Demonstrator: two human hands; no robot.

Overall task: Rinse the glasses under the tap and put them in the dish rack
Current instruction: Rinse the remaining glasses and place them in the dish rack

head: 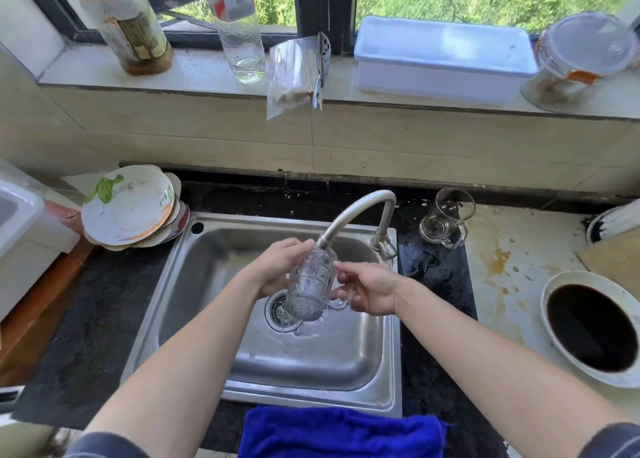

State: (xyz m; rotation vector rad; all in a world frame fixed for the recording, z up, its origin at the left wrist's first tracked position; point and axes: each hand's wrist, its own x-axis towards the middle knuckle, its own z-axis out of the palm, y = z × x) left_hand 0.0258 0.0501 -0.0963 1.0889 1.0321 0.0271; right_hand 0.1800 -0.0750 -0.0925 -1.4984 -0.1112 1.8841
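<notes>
1. Both hands grip one clear faceted glass mug (310, 284). The left hand (277, 267) is curled round its body, and the right hand (370, 289) holds the handle side with fingers bent at the handle.
2. From my remote seat I see the rectangular stainless steel sink (311, 393) beneath them. The mug hangs tilted above the round metal drain (275, 314), with its mouth up against the spout of the curved grey metal tap (356, 212).
3. On the windowsill, well apart from the sink, sits a white rectangular plastic box (443, 56).
4. A bright blue cloth (339, 433) lies over the counter's front edge, just beside the sink rim.
5. A white round bowl of dark liquid (588, 326) rests on the pale counter to the right.
6. A tilted stack of white plates (128, 208) leans left of the sink, close to its back corner.
7. A second clear glass mug with a handle (445, 220) stands upright on the dark counter — just right of the tap's base, no hand on it.
8. Water ripples on the sink floor beside the drain.
</notes>
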